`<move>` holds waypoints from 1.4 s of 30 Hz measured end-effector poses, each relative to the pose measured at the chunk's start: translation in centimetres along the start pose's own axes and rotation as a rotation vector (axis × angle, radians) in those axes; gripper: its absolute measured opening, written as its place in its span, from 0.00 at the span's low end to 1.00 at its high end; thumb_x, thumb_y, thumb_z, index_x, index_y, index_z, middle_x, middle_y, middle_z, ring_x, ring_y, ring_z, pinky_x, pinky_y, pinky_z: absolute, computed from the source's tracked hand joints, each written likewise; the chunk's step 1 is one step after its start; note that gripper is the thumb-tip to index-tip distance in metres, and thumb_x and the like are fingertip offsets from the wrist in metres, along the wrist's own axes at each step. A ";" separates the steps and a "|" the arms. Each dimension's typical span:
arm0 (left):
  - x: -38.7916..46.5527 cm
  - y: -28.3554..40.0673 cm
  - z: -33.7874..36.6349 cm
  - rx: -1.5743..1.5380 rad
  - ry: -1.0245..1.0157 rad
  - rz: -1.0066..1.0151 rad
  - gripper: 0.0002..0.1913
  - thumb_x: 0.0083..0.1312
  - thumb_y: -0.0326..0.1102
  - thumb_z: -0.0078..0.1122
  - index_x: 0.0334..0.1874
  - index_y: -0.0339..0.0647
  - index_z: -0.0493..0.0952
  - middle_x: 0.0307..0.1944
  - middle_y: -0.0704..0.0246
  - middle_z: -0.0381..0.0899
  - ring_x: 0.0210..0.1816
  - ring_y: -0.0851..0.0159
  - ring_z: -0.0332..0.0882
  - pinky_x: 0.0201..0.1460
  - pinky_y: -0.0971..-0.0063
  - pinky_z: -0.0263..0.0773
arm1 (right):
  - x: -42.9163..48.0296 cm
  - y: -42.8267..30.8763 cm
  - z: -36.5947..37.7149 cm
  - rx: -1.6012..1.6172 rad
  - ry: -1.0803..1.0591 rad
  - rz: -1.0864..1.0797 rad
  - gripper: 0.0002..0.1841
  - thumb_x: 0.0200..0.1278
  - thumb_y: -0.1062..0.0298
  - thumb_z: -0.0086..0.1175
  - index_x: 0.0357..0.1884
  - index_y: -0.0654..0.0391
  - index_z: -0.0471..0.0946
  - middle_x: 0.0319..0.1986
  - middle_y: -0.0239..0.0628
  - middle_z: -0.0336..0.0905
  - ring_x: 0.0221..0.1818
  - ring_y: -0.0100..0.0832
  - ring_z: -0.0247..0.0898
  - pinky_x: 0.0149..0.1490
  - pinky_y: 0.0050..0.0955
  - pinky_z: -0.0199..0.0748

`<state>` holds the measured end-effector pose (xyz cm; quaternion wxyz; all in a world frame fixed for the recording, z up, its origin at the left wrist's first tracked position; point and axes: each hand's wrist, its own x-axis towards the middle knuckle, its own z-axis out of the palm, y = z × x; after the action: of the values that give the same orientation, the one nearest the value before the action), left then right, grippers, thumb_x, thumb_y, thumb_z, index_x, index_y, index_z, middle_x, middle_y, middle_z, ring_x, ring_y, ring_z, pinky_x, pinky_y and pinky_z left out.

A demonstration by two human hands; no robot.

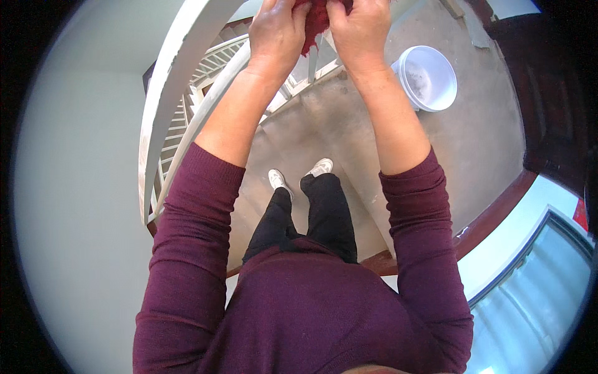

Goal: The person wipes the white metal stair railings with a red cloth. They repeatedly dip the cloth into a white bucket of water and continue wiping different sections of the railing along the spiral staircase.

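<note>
At the top edge of the head view, a dark red cloth (317, 28) with a ragged lower edge is held between my two hands. My left hand (279, 35) grips its left side, and my right hand (359, 32) grips its right side. The upper part of the cloth and some fingertips are cut off by the frame. Below and behind the cloth runs a white stair railing (236, 61). A white plastic bucket (432, 77) stands on the floor to the right of my right forearm, with some cloudy liquid or foam at its bottom.
A broad white handrail (161, 93) curves along the left, with more stairs and balusters lower down beyond it. My feet in white shoes (322, 167) stand on the concrete floor (322, 121) near a step edge. A dark door (553, 107) and a blue-tinted window (528, 299) are at the right.
</note>
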<state>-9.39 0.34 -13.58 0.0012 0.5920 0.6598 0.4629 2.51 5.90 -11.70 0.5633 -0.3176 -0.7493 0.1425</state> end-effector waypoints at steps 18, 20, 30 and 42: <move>-16.2 -5.2 -3.0 -0.095 -0.145 0.134 0.10 0.62 0.23 0.56 0.45 0.42 0.79 0.45 0.61 0.81 0.50 0.54 0.79 0.54 0.62 0.72 | -22.0 -1.8 5.8 0.229 0.065 0.850 0.13 0.59 0.76 0.54 0.48 0.61 0.74 0.40 0.42 0.81 0.43 0.35 0.78 0.49 0.33 0.74; -20.7 -6.9 -3.2 -0.227 -0.159 -0.186 0.17 0.63 0.25 0.56 0.55 0.41 0.73 0.50 0.55 0.78 0.51 0.48 0.77 0.55 0.58 0.71 | -24.6 -3.5 4.6 0.224 -0.001 0.786 0.13 0.61 0.77 0.54 0.49 0.61 0.73 0.40 0.39 0.81 0.41 0.29 0.78 0.47 0.28 0.76; -26.2 -10.0 -3.0 -0.557 -0.792 -0.809 0.23 0.58 0.24 0.59 0.58 0.43 0.75 0.56 0.57 0.74 0.35 0.68 0.78 0.34 0.76 0.73 | -24.2 -8.8 -0.5 0.366 -0.222 0.582 0.13 0.59 0.77 0.56 0.47 0.62 0.75 0.40 0.43 0.77 0.43 0.36 0.77 0.48 0.30 0.73; -15.6 -4.6 6.2 -0.522 0.294 -0.438 0.15 0.63 0.27 0.61 0.53 0.41 0.78 0.52 0.61 0.72 0.54 0.61 0.72 0.60 0.70 0.67 | -14.7 2.9 -3.6 0.421 0.036 0.370 0.30 0.62 0.83 0.50 0.69 0.65 0.62 0.57 0.41 0.73 0.57 0.29 0.71 0.62 0.28 0.67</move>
<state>-4.97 -7.49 -28.45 0.1562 0.3437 0.6237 0.6845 9.18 -1.74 -23.27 0.5943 -0.3276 -0.6224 0.3900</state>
